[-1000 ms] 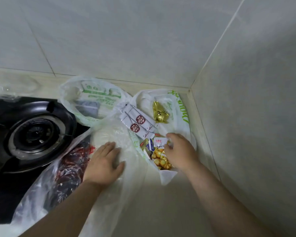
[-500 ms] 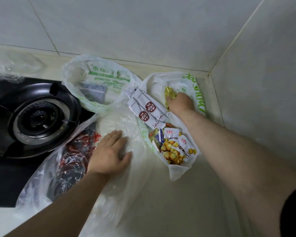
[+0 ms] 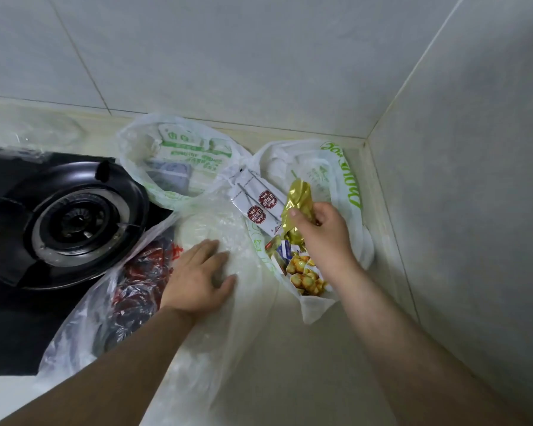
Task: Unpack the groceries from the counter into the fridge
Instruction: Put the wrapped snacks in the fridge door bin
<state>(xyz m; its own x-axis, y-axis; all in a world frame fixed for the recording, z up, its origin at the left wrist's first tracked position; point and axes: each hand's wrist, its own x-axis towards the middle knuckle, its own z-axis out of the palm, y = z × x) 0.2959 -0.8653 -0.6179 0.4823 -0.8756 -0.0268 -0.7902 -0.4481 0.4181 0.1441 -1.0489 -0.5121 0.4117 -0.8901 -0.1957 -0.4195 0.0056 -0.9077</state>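
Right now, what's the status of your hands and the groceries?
Right hand grips gold foil packet above white bag. Left hand rests on clear bag. Cartons alongside.

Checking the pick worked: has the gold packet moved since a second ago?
Yes. The right hand grips the gold packet, lifted from the far end of the bag toward the person, now overlapping the near end of the cartons.

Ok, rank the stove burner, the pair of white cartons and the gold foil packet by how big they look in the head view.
1. stove burner, largest by far.
2. pair of white cartons.
3. gold foil packet, close to the cartons; the right hand gripping it hides part, so this order is unsure.
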